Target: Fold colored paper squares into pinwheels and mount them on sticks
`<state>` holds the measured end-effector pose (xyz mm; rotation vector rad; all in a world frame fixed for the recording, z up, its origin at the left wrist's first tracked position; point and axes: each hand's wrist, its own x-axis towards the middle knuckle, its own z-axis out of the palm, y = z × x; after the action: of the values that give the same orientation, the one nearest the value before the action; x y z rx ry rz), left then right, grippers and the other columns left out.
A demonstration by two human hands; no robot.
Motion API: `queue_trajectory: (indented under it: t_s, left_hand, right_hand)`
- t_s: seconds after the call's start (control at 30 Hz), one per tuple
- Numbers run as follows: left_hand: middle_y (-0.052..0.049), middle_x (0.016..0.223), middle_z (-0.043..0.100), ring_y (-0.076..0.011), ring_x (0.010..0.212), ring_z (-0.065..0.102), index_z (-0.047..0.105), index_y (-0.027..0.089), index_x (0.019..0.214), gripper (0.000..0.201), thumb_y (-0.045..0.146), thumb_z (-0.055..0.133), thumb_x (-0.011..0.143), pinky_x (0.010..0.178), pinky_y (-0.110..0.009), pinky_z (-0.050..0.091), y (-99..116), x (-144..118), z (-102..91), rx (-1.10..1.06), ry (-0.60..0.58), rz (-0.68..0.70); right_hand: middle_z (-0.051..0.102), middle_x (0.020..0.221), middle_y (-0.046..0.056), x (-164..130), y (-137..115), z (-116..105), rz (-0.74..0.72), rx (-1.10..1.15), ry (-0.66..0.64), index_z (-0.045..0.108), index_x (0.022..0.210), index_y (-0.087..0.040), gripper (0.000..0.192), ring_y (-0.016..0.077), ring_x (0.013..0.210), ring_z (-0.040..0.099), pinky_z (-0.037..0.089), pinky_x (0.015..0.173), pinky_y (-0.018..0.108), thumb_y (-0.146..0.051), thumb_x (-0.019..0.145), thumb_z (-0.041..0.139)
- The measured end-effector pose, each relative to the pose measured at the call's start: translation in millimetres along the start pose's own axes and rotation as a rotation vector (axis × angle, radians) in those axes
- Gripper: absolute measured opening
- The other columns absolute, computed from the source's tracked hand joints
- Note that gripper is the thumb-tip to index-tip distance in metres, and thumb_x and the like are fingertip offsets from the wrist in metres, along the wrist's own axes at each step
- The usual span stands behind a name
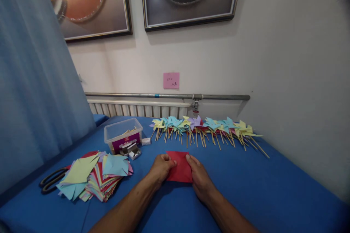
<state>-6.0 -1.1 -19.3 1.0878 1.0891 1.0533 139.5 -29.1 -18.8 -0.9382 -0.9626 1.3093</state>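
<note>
A red square of paper (179, 167) lies flat on the blue table (273, 189) in front of me. My left hand (161, 167) rests on its left edge with fingers curled over the paper. My right hand (199, 176) presses on its right edge. Both hands hold the sheet against the table.
A pile of coloured paper squares (93, 176) lies at the left, with black scissors (50, 181) beside it. A clear plastic box (123, 136) of sticks and a small metal stapler (131, 150) stand behind. A row of finished paper pinwheels (205, 127) lines the far edge.
</note>
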Motion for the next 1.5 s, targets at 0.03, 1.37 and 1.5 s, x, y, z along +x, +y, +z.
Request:
queue_trajectory:
  t_s: [0.03, 1.37, 1.5]
  left_hand:
    - [0.004, 0.046, 0.052, -0.0076, 0.04, 0.039, 0.054, 0.017, 0.06, 0.031, 0.033, 0.081, 0.059, 0.044, -0.023, 0.025, 0.0, -0.4, 0.5, 0.012, 0.001, -0.001]
    - [0.006, 0.044, 0.047, -0.0066, 0.041, 0.036, 0.05, 0.019, 0.053, 0.026, 0.022, 0.075, 0.058, 0.043, -0.021, 0.022, -0.5, 0.8, 3.6, 0.139, 0.072, 0.05]
    - [0.005, 0.045, 0.047, -0.007, 0.044, 0.037, 0.05, 0.018, 0.052, 0.029, 0.021, 0.078, 0.058, 0.044, -0.021, 0.022, -2.5, 1.7, 2.0, 0.171, 0.079, 0.075]
  right_hand:
    - [0.077, 0.087, 0.006, -0.4, -2.2, 0.1, 0.015, 0.023, -0.011, 0.067, 0.083, -0.022, 0.047, 0.0269, 0.085, 0.072, 0.055, 0.074, 0.037, -0.068, 0.071, 0.073]
    - [0.072, 0.073, -0.001, 0.7, 4.4, -1.5, 0.018, -0.025, -0.038, 0.068, 0.087, -0.021, 0.045, 0.0175, 0.065, 0.064, 0.05, 0.066, 0.03, -0.055, 0.063, 0.086]
    - [0.073, 0.077, 0.0, 3.6, 2.7, -2.8, -0.027, -0.062, -0.02, 0.069, 0.087, -0.022, 0.048, 0.0187, 0.069, 0.064, 0.05, 0.069, 0.031, -0.062, 0.064, 0.082]
